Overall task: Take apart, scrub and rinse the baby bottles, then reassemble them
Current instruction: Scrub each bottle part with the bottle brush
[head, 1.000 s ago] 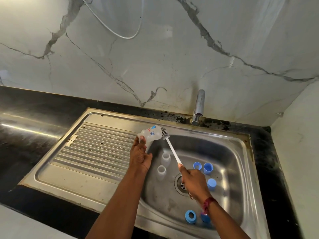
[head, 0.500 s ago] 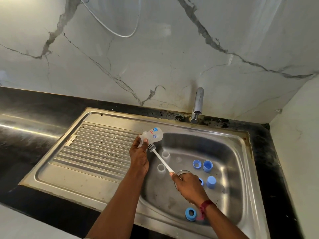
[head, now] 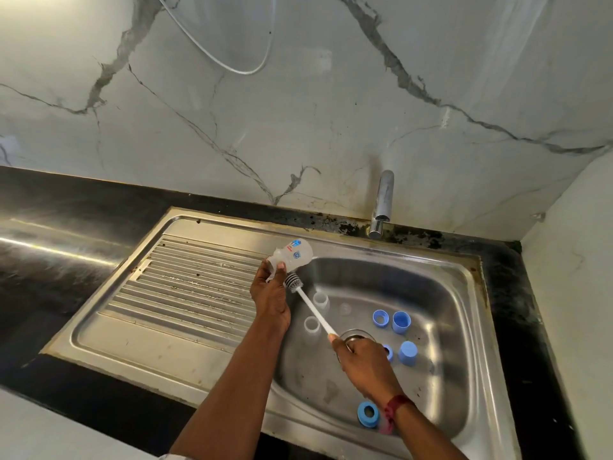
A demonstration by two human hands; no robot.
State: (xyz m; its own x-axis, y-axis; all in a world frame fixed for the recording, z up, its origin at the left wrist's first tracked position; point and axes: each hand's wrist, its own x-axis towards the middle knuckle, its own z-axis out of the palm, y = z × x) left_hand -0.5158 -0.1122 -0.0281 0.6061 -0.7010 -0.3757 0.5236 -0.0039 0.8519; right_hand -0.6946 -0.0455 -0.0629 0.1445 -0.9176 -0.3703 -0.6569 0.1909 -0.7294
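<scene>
Marble-look wall (head: 298, 111) with grey veins rises behind a black worktop (head: 49, 227). A steel sink (head: 464, 270) is set into it, with a ribbed drainboard (head: 185, 287) on the left and the basin on the right under a chrome tap (head: 383, 204). Through the head view I see my left hand (head: 270, 293) raised over the left edge of the basin. Its grip is closed round one end of a clear baby bottle (head: 293, 257) with blue and red print, which tilts with its free end pointing up and right. My right hand (head: 365, 366) is lower, over the drain (head: 358, 334), its grip wrapped round the end of a white-handled brush (head: 315, 310). The handle slants up to the left and the grey bristle head (head: 293, 282) sits just under the bottle, beside my left thumb; I cannot tell whether the bristles touch the bottle. Two more clear bottles (head: 321, 302) stand upright on the basin floor, close to the handle. Right of the drain lie a blue ring (head: 380, 318), a blue cap (head: 401, 322) just beside it and another blue cap (head: 407, 352) nearer me. A second blue ring (head: 367, 414) lies near the basin's front wall, beside my right wrist, which wears a red thread (head: 396, 405).
</scene>
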